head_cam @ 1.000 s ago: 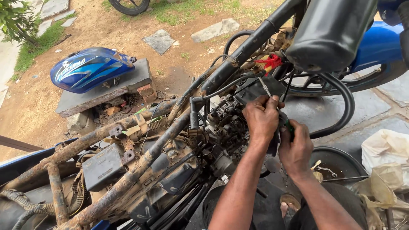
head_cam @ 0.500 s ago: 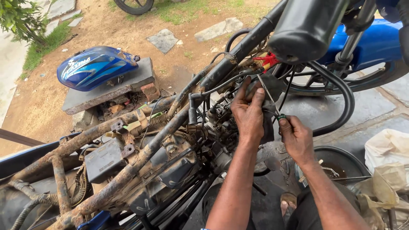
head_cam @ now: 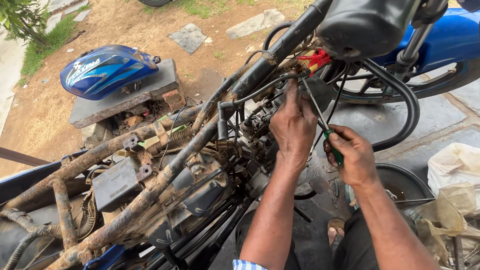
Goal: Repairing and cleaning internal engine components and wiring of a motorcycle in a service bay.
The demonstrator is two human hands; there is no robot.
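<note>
A stripped motorcycle with a rusty tube frame (head_cam: 150, 180) fills the lower left. My left hand (head_cam: 294, 125) rests on the grimy engine parts (head_cam: 252, 132) near the frame's neck, fingers reaching up toward the cables. My right hand (head_cam: 352, 155) is closed around the green handle of a screwdriver (head_cam: 320, 117), whose thin shaft slants up and left toward a cluster of red wires (head_cam: 315, 59) under the black headlight housing (head_cam: 370, 25).
A blue fuel tank (head_cam: 105, 70) lies on a stone slab (head_cam: 125, 100) at upper left. The blue front mudguard and wheel (head_cam: 445, 45) stand at upper right. A dark round basin (head_cam: 405, 182) and crumpled plastic bags (head_cam: 455, 170) sit at lower right. A black battery box (head_cam: 117, 182) sits in the frame.
My right hand has drawn back to the right with the screwdriver, its tip now up at the wiring. My left hand has shifted slightly upward on the engine.
</note>
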